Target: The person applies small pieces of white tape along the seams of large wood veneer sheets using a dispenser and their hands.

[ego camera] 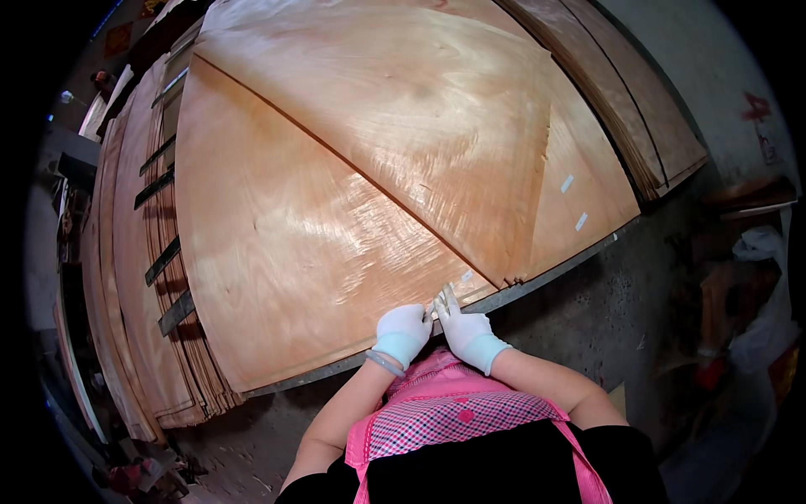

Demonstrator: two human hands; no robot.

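Observation:
A large sheet of wood veneer lies before me with a shiny, rippled grain. Over its right side lies another veneer sheet, its straight edge running diagonally down to the near rim. My left hand, in a white glove with a pale blue cuff, rests at the near edge with its fingers bunched. Whether it pinches something small is hidden. Beside it, my right hand, gloved alike, stretches its fingers flat onto the sheet. A small white tape piece sticks to the veneer just beyond those fingertips.
Two more white tape pieces sit on veneer at the right. Veneer stacks stand on the left and far right. Dark flat strips jut out at the left. A grey table edge borders the near side.

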